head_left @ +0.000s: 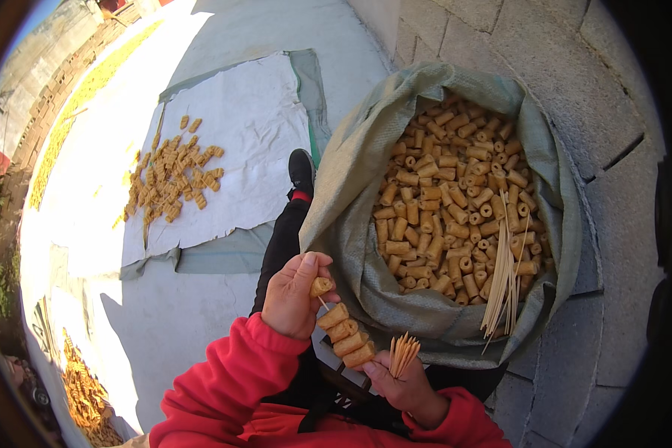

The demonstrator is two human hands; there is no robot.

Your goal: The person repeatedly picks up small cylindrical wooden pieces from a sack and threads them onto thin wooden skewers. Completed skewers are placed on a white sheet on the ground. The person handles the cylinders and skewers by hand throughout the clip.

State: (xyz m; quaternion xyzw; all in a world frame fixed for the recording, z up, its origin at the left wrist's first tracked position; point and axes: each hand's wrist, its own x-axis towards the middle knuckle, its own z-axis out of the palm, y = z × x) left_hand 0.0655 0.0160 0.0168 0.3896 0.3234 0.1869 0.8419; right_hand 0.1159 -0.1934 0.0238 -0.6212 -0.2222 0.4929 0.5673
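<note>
Near the lower middle of the view, the left hand pinches a tan roll between thumb and fingers, at the tip of a thin skewer. Four rolls already sit in a row lower on that stick. The right hand grips the stick's near end, its fingers also clamped on a bundle of spare sticks. By my reading the threading step is under way; the next move calls for a straight push down against the row. Just right, the open sack of rolls crowds the hands, loose skewers resting inside. Open room lies to the left, toward the white sheet on the ground.
</note>
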